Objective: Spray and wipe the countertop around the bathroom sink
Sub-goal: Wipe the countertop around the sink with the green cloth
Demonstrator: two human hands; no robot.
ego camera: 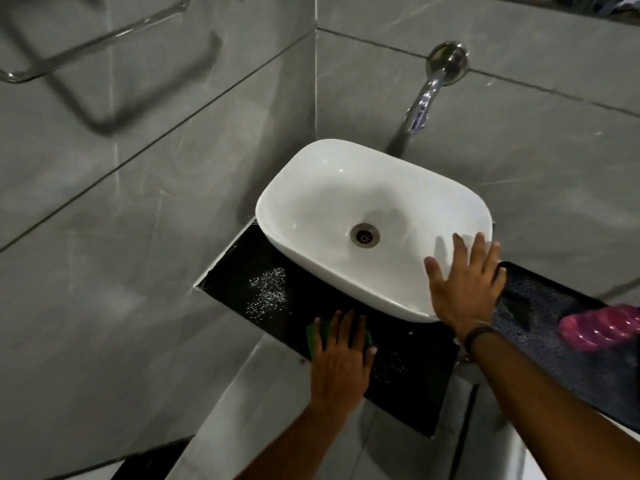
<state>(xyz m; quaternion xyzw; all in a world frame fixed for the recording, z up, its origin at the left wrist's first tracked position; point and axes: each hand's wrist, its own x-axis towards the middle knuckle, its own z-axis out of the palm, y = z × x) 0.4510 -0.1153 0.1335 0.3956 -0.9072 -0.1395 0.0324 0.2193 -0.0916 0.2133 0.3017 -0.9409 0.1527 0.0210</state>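
From the head camera, a white glazed sink [346,188] of rounded-rectangular bowl shape is seen sitting on top of a glossy black countertop [408,372], with a round metal drain [364,236] set in its smooth basin. The countertop is fitted into a corner of grey, faintly veined wall tiles [145,216], and its front edge is met by pale tile below.

A patch of fine white spray droplets [268,292] is scattered over the dark surface to the left of the sink, and a thinner speckling is visible nearer the front edge.

The left hand [341,358] is laid flat, palm down with fingers together, and is pressed on a green cloth [317,336] that lies on the countertop just in front of the sink; only the cloth's edges are seen past the fingers. The right hand [465,285] is spread wide, fingers apart, and is rested on the sink's front right rim with nothing gripped. A dark cord bracelet [479,336] is worn on that wrist.

To the right, the countertop is beaded with droplets, and a ribbed pink plastic bottle [602,325], blurred, is seen lying there; its exact form cannot be told.

A curved chrome spout [426,98] is mounted on the back wall above the sink, and a chrome towel rail [86,46] is fixed to the left wall.
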